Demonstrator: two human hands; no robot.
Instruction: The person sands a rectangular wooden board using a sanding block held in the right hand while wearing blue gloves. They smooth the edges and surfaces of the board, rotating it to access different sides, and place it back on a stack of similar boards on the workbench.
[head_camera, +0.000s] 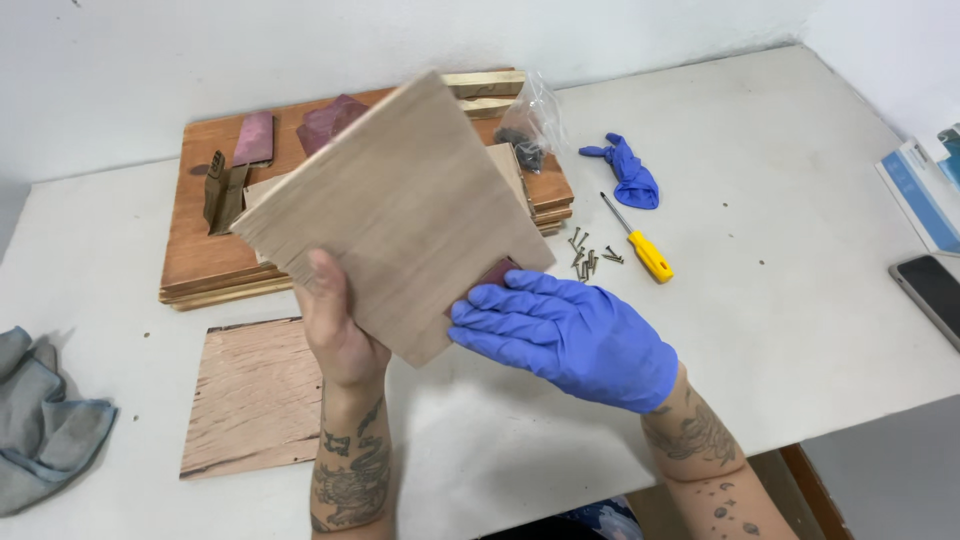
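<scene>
White table (800, 300), screws (588, 258), plywood square (400, 210) in hands.

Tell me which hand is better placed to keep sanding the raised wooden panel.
Probably the right hand: it presses the sandpaper against the panel's edge, while the bare left hand grips the panel.

The raised plywood panel (395, 210) hides the left hand's (335, 325) fingers and most of the reddish sanding pad (497, 273). The phone (932, 293) and grey cloth (45, 425) are cut off by the frame's edges.
</scene>
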